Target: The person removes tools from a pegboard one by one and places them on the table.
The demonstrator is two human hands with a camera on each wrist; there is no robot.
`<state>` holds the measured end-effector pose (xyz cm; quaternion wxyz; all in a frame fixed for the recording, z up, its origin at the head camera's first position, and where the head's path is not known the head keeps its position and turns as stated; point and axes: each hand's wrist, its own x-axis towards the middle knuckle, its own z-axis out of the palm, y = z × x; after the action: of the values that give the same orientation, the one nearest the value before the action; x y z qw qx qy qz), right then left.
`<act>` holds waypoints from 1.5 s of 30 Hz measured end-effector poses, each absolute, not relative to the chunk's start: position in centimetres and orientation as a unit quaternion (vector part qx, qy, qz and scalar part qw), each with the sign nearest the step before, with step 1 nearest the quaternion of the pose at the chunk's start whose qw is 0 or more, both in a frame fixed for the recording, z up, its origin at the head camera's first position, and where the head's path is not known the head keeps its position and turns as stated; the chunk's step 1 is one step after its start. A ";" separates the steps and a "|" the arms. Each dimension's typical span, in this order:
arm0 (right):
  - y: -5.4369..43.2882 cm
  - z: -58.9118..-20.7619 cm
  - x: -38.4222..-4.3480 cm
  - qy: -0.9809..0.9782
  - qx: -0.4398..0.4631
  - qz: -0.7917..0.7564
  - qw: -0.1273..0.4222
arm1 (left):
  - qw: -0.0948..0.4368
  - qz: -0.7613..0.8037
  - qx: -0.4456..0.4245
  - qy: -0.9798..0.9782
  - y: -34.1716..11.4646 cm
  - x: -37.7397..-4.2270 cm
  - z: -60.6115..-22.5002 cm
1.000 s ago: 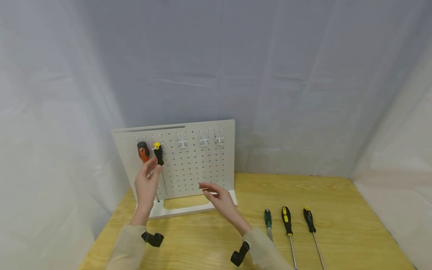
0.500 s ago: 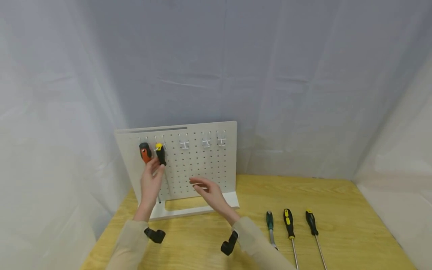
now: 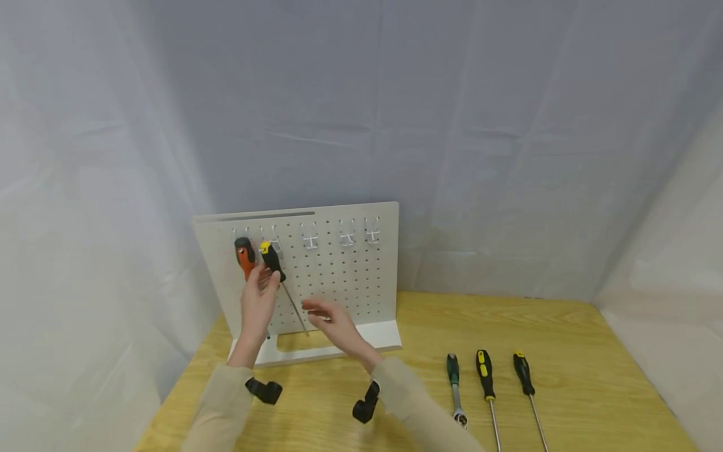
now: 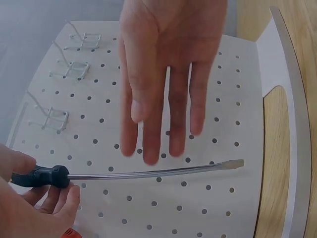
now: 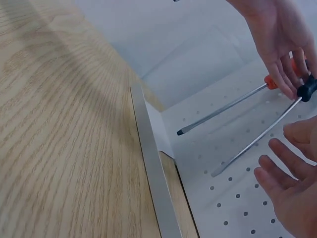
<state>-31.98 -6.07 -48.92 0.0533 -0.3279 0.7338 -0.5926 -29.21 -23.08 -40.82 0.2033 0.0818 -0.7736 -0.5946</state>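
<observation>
My left hand (image 3: 260, 304) pinches the black, yellow-capped flathead screwdriver (image 3: 276, 263) low on its handle. The cap end is right at a wire hook on the white pegboard (image 3: 361, 276), and the steel shaft (image 4: 124, 176) slants down to the right across the board. My right hand (image 3: 339, 329) is held out with its fingers extended, close to the shaft and holding nothing. In the left wrist view its fingers (image 4: 151, 124) hang apart in front of the holes. An orange-and-black screwdriver (image 3: 245, 254) hangs on the board just left of the held one.
Several more wire hooks run along the pegboard's upper part, including one (image 3: 310, 240) in the middle. On the wooden table (image 3: 429, 320) to the right lie a green-handled ratchet wrench (image 3: 454, 370) and two black-and-yellow screwdrivers, one (image 3: 484, 373) beside the other (image 3: 523, 373).
The held screwdriver has tilted, its tip swinging right and its handle leaning. My right hand has moved left toward the shaft. The left hand has shifted slightly right.
</observation>
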 end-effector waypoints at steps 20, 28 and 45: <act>-8.1 -48.2 -29.7 0.724 -0.313 -0.610 0.080 | 0.215 -0.626 0.071 -0.746 -23.9 -28.3 -40.2; -8.4 -47.3 -28.7 0.701 -0.319 -0.632 0.093 | 0.214 -0.648 0.076 -0.728 -24.1 -27.7 -39.0; -8.1 -46.8 -27.9 0.685 -0.322 -0.646 0.103 | 0.222 -0.654 0.058 -0.721 -24.2 -26.3 -38.1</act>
<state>-27.86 -8.07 -46.82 0.1027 -0.3223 0.6847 -0.6456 -26.35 -24.15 -38.06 0.2221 0.0576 -0.7208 -0.6541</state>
